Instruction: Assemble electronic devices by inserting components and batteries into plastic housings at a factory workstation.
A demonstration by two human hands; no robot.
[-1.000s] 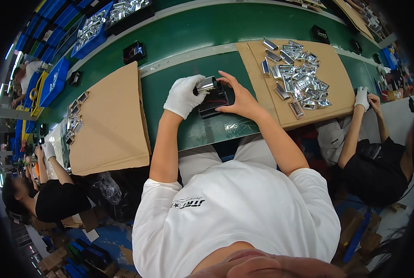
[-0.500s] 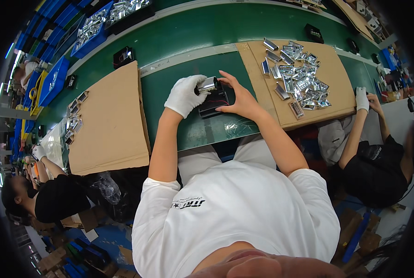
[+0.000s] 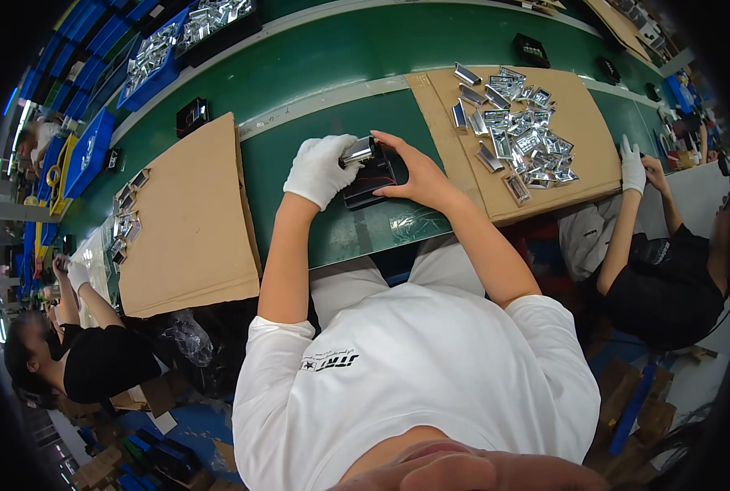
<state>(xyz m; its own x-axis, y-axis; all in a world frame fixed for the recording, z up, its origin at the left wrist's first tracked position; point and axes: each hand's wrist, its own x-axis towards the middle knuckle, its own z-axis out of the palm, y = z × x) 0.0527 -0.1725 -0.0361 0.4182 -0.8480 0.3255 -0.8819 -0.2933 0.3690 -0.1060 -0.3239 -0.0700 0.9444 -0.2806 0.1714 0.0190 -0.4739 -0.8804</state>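
Gloved left hand (image 3: 317, 173): fingers curled round silver part (image 3: 360, 150), over black box's far side | bare right hand (image 3: 419, 175): half open, gripping black box (image 3: 365, 190) at its right | black box: toward green workbench's (image 3: 340, 237) near edge, between left cardboard sheet (image 3: 193, 221) and right cardboard sheet (image 3: 602, 164), the latter bearing silver pieces (image 3: 530, 141)

Near the front edge of the worktop (image 3: 328, 244) is a box (image 3: 360, 195); left of it, a cardboard sheet (image 3: 193, 221) bears metal parts (image 3: 125, 202) along its left edge; right, a second sheet (image 3: 592, 139) bears a heap (image 3: 518, 135) across its middle; another case (image 3: 192, 117) sits just behind the first sheet's far edge.
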